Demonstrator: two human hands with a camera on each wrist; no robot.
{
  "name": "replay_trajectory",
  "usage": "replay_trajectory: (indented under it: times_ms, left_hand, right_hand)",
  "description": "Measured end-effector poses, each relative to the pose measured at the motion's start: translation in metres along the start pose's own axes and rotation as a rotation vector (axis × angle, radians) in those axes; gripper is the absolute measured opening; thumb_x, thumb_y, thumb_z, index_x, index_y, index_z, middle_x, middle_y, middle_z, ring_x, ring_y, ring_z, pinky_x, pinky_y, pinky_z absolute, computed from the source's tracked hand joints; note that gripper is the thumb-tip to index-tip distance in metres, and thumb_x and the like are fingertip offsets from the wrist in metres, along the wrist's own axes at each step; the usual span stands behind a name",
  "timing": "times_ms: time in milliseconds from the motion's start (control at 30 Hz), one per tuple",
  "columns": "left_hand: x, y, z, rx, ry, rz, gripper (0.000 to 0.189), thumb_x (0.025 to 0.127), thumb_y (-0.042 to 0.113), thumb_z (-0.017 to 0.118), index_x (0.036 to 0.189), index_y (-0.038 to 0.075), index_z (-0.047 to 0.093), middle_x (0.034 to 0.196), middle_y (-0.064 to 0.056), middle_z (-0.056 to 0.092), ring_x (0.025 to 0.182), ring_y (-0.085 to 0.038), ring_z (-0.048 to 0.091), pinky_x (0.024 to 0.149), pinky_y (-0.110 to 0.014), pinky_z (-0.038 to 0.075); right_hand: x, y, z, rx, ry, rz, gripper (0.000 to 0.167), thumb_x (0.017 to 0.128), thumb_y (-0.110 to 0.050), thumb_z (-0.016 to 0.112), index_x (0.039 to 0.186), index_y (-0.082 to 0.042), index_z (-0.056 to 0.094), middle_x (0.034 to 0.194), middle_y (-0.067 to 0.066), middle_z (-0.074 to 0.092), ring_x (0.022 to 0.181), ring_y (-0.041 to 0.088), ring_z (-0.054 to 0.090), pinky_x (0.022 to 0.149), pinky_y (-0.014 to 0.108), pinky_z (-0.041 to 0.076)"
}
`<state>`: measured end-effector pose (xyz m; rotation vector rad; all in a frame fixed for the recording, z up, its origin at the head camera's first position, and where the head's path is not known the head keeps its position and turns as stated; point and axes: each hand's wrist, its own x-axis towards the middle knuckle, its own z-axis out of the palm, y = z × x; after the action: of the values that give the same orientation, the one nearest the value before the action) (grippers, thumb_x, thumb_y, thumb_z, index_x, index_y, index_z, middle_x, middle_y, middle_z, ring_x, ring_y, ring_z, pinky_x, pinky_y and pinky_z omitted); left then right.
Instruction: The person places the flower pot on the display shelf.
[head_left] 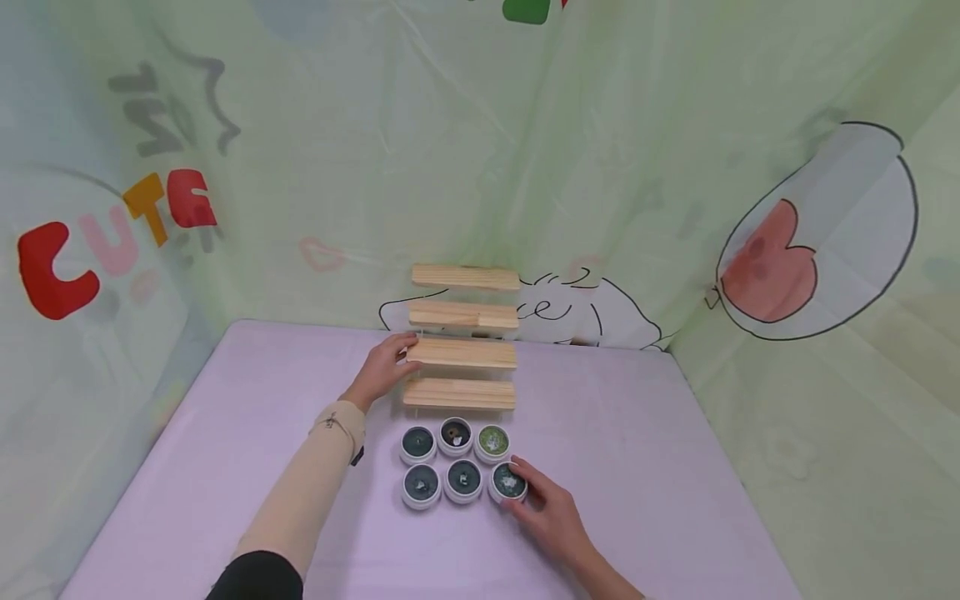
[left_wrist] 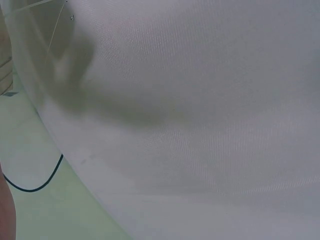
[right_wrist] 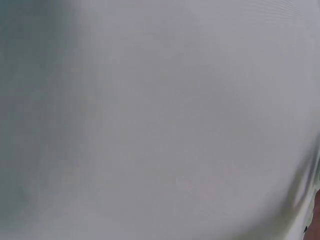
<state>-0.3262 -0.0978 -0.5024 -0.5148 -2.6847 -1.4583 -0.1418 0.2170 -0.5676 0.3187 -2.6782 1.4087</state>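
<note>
A tiered wooden rack (head_left: pixel 461 353) with several pale planks stands at the back of the table. My left hand (head_left: pixel 381 369) holds the left end of one of its lower planks, thumb in front and fingers behind. In front of the rack sit several round white jars with dark or green contents, in two rows. My right hand (head_left: pixel 551 512) grips the front-right jar (head_left: pixel 509 482), fingers at its far side and thumb at its near side. Directly behind that jar is one with light green contents (head_left: pixel 492 441). The left wrist view catches only an edge of wood (left_wrist: pixel 5 55).
A pale lilac cloth covers the table (head_left: pixel 637 467). Printed fabric curtains (head_left: pixel 337 167) hang behind it and on both sides, and the rack's upper planks stand close to the back one. The remaining jars (head_left: pixel 422 483) sit close together left of my right hand.
</note>
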Motion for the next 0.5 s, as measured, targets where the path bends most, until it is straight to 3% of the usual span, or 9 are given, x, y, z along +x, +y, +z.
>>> replay_trajectory:
  times_ms: [200, 500]
  left_hand:
    - [0.001, -0.001, 0.000, -0.007, -0.004, -0.006, 0.056, 0.089, 0.012, 0.072, 0.136, -0.010, 0.050, 0.144, -0.023, 0.045, 0.134, -0.035, 0.043, 0.110, -0.037, 0.044]
    - [0.002, -0.002, 0.001, -0.025, 0.002, -0.008, 0.055, 0.090, 0.010, 0.071, 0.136, -0.010, 0.049, 0.145, -0.023, 0.044, 0.134, -0.034, 0.043, 0.111, -0.037, 0.044]
  right_hand:
    - [0.014, -0.020, -0.015, 0.131, 0.003, 0.043, 0.051, 0.078, -0.010, 0.083, 0.127, -0.012, 0.066, 0.140, 0.008, 0.056, 0.131, 0.028, 0.049, 0.102, 0.027, 0.048]
    - [0.066, -0.059, -0.033, 0.150, 0.025, 0.088, 0.054, 0.083, -0.013, 0.079, 0.133, -0.007, 0.060, 0.146, 0.010, 0.049, 0.134, 0.027, 0.045, 0.105, 0.023, 0.043]
